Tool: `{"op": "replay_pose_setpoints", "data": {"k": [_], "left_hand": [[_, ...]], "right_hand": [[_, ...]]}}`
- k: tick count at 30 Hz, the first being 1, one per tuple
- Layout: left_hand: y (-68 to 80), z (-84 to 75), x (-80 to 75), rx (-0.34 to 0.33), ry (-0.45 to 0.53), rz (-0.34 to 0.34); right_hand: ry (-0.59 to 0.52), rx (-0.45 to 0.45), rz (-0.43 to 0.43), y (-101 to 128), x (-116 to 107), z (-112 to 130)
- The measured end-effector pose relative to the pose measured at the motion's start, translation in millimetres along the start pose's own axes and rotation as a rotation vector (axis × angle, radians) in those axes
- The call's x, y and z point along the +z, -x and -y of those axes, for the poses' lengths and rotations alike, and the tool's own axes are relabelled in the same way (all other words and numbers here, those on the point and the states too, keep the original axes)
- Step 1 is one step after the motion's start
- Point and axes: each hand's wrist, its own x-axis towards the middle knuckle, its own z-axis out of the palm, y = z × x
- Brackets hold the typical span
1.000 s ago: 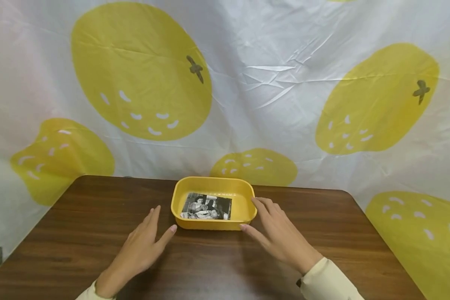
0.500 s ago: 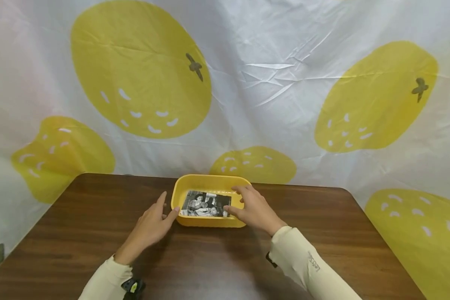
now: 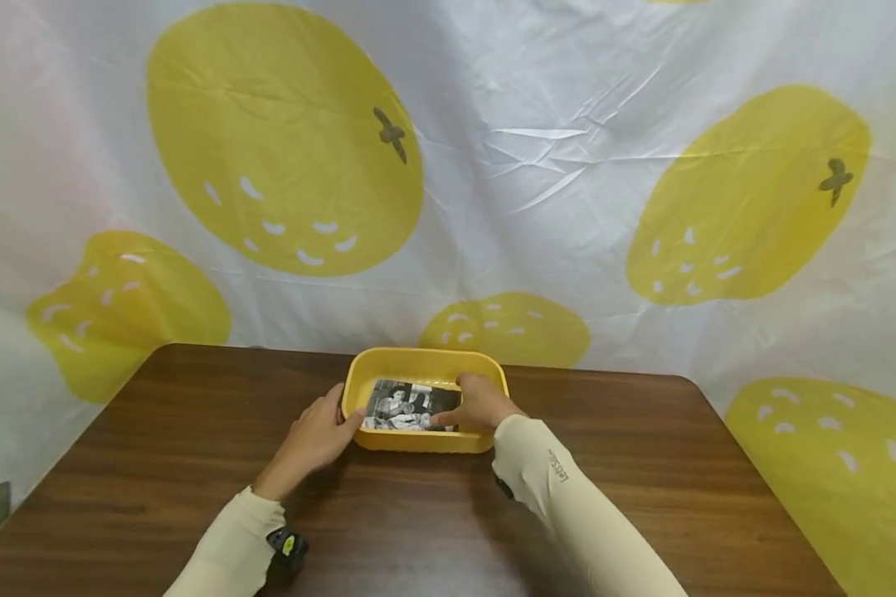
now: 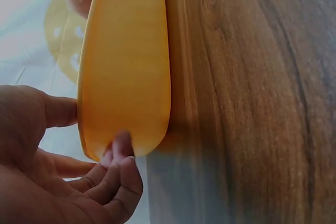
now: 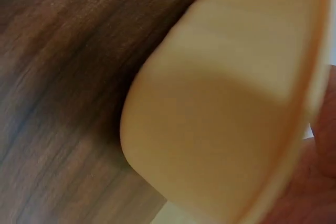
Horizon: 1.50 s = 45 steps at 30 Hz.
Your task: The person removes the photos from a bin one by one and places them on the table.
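Note:
A shallow yellow tray (image 3: 421, 359) stands at the far middle of a brown wooden table (image 3: 642, 473). Inside it lies a black-and-white photograph (image 3: 401, 406). My left hand (image 3: 315, 434) grips the tray's left end, thumb on the rim; in the left wrist view its fingers (image 4: 118, 169) curl round the tray's (image 4: 126, 66) corner. My right hand (image 3: 479, 406) reaches into the tray, fingers curled at the photograph's right edge and thumb on its near right corner. The right wrist view shows mostly the tray's outer wall (image 5: 220, 119) and a sliver of my right hand (image 5: 321, 187).
A white cloth backdrop printed with large yellow lemons (image 3: 284, 141) hangs right behind the table's far edge. Bare tabletop lies to the left, right and front of the tray. A small black device (image 3: 288, 546) sits on my left wrist.
Both hands moved forward from the table in front of the tray. The left took hold of the tray's left end; the right went into the tray onto the photograph.

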Motion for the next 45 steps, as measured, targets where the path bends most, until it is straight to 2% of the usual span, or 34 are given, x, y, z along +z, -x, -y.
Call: {"op": "replay_pose_setpoints", "data": {"k": [5,11,17,24,30,34,39,45], "left_hand": [[-8.1,-0.1,2.3,-0.012,0.034,-0.008],[-12.8,3.8,4.4,-0.037,0.108,-0.028],[-13.0,8.6,6.2,-0.061,0.136,-0.041],[-11.9,8.5,5.2,-0.064,0.199,-0.053],[-10.4,8.3,6.4,-0.101,0.306,-0.011],[-8.5,9.4,7.4,-0.101,0.36,-0.015],[-8.7,10.2,7.3,-0.098,0.392,-0.016],[-10.8,9.0,6.6,-0.114,0.421,0.005]], "right_hand": [[0.031,0.06,0.004,-10.6,7.5,-1.2],[0.119,0.035,-0.067,-22.6,19.7,-10.0],[0.116,0.047,-0.148,-25.8,25.7,-9.7],[0.018,0.065,-0.257,-27.5,23.7,-5.7],[-0.048,0.062,-0.32,-25.5,20.6,-6.6],[-0.066,0.007,-0.355,-22.9,16.2,-5.5],[-0.125,-0.054,-0.34,-14.7,3.8,1.4],[-0.295,-0.07,-0.265,-3.5,-14.2,7.3]]}}
